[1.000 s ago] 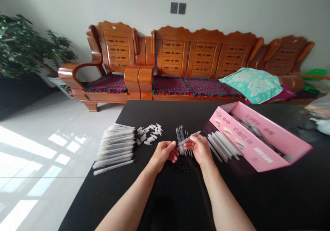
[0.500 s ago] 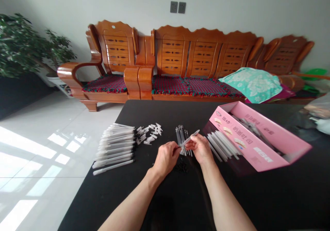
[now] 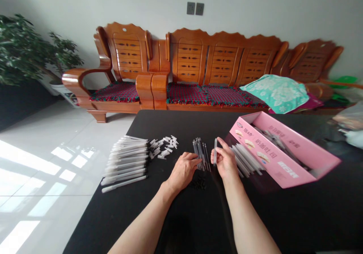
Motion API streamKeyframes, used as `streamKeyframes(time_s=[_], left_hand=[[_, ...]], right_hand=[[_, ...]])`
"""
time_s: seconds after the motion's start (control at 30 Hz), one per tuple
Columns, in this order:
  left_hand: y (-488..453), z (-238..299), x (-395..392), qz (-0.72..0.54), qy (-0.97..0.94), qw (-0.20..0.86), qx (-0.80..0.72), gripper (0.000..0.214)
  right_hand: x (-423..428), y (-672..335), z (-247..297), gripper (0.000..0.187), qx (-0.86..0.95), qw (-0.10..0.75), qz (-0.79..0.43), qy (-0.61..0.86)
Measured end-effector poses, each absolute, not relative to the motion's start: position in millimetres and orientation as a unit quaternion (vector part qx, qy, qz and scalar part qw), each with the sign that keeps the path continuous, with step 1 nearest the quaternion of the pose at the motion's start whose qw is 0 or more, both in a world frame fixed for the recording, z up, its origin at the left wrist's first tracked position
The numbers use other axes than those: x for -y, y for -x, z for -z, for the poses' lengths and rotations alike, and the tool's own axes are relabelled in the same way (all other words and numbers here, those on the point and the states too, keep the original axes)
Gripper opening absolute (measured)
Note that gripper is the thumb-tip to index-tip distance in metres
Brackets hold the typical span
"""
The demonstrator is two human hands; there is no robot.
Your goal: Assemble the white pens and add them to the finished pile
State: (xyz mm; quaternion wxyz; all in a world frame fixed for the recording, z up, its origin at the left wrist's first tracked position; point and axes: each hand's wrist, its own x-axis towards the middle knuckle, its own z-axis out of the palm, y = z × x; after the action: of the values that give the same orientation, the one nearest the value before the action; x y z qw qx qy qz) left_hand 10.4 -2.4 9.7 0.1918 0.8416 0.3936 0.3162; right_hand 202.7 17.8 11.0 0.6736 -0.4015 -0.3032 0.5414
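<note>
Here's the pen barrel (image 3: 215, 152), slim, straight, whitish and translucent, pinched near-upright in the right hand (image 3: 227, 164), one end up towards twelve o'clock! And at its nine o'clock, the refills (image 3: 199, 146), thin and dark-filled, lying in a loose row, tips towards twelve, left hand (image 3: 180, 171) fingers over their eight o'clock side, contact unclear.

I'm in what looks like a home's living room, going by the sofa (image 3: 225, 59), its mats (image 3: 224, 96) and the plant (image 3: 17, 51).
</note>
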Motion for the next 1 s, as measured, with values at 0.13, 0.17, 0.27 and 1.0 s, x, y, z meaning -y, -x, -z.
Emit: streamKeyframes(time_s=[0.13, 0.17, 0.27, 1.0], left_hand=[[3.5, -9.7, -4.9, -0.329, -0.803, 0.137, -0.478, 0.031], [10.7, -9.5, -8.2, -0.330, -0.786, 0.112, -0.511, 0.031], [33.8, -8.5, -17.4, -0.315, -0.731, 0.037, -0.604, 0.032], [22.0, -16.1, -13.4, -0.441, -0.655, 0.251, -0.560, 0.022]], right_hand=[[-16.3, -202.2, -11.5, 0.039, 0.323, 0.661, -0.556, 0.388], [-16.2, -202.3, -11.0, 0.029, 0.325, 0.658, -0.561, 0.383], [-16.3, -202.7, -8.2, 0.016, 0.317, 0.659, -0.578, 0.362], [-14.8, -196.1, -7.9, 0.022, 0.336, 0.631, -0.600, 0.359]])
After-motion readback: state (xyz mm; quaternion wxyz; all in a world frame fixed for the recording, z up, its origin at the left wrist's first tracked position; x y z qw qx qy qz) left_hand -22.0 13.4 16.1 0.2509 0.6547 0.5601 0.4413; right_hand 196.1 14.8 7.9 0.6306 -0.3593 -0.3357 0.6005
